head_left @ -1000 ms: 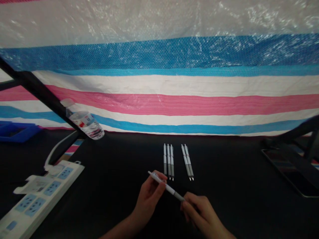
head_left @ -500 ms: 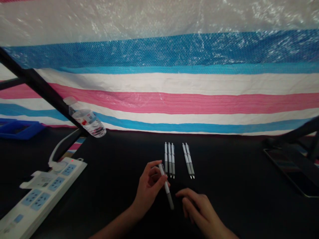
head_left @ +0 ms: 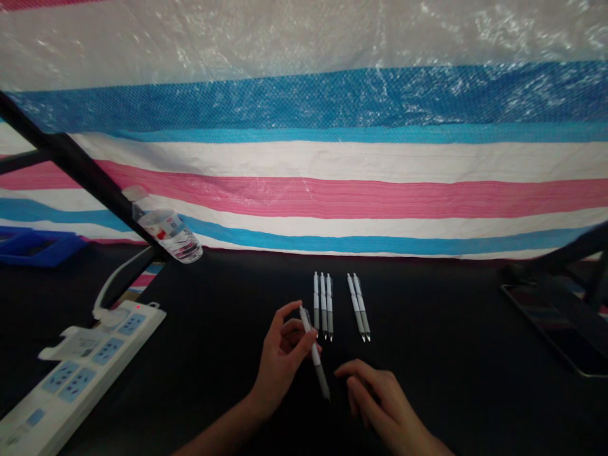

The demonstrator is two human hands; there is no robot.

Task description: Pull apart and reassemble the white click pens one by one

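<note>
My left hand (head_left: 282,354) grips a white-and-grey click pen (head_left: 313,350) between thumb and fingers. The index fingertip rests at the button end, and the grey grip end slants down to the right. Beside it, my right hand (head_left: 375,396) holds nothing; its index finger reaches out toward the held pen without touching it, and the other fingers are loosely curled. Beyond the hands, a group of three like pens (head_left: 323,304) lies side by side on the black table (head_left: 427,316). A pair of pens (head_left: 359,307) lies to their right, tips toward me.
A white power strip (head_left: 90,373) with a cable lies at the left. A clear plastic bottle (head_left: 173,234) is by a black metal bar (head_left: 95,177). A blue tray (head_left: 42,247) is farther left, a dark phone-like device (head_left: 551,329) at the right. Striped sheeting (head_left: 332,196) hangs behind.
The held pen has shifted slightly left, and my left index finger has moved from across its top to its button end. My right hand has stayed put.
</note>
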